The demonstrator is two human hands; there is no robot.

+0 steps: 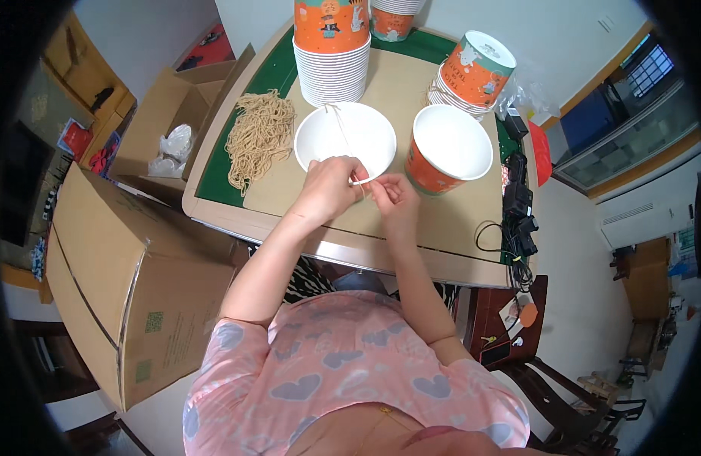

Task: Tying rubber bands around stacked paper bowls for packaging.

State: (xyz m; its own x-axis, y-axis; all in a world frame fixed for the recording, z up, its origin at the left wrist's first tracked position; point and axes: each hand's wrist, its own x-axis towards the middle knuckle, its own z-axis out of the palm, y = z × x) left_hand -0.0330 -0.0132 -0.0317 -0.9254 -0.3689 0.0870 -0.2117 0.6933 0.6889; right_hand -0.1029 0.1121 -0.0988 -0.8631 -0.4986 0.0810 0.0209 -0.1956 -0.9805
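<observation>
A white-lined paper bucket (328, 144) stands open end up in front of me. A thin tan cord (339, 125) runs from its far rim across the mouth toward my fingers at the near rim. My left hand (332, 188) is closed on the near rim, fingers curled over the edge. Beside it my right hand (396, 201) is closed in a pinch on the cord, just outside the rim. The cord's end is mostly hidden among my fingers. To the left lies a loose heap of tan cords (261, 140).
Right of the bucket stands another orange paper bucket (434, 177). Stacks of nested buckets rise behind, one tall stack (331, 72) and one tilted-looking stack (476, 72). Black power adapters and cables (520, 201) line the table's right edge. Large cardboard boxes (138, 289) stand left.
</observation>
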